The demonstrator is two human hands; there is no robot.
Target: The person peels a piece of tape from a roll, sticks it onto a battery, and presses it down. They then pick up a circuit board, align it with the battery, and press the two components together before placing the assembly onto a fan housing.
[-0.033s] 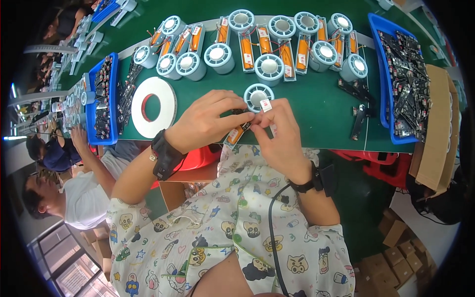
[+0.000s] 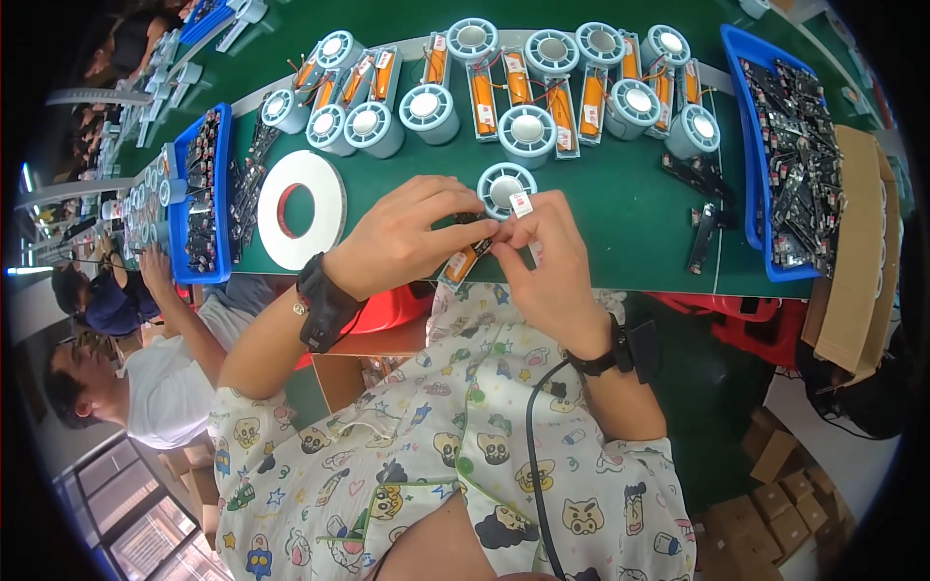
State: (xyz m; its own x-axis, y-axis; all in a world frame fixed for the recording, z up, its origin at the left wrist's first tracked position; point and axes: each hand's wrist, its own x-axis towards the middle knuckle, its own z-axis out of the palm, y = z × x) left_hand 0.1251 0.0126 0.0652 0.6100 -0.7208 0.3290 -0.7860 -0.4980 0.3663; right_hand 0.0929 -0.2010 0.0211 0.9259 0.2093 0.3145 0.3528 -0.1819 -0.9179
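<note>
between both hands, the left hand (image 2: 412,242) and right hand (image 2: 547,266) pinch one orange battery piece (image 2: 461,263) with a white sticker (image 2: 521,204) going on, while many finished ones (image 2: 528,107) sit past the grip on the green bench (image 2: 620,208), so much looks done.

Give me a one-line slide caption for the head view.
Left hand and right hand pinch a small orange battery pack over a green bench, beside a white tape roll.

Small orange battery cell (image 2: 461,263), tilted, between fingertips.
</note>
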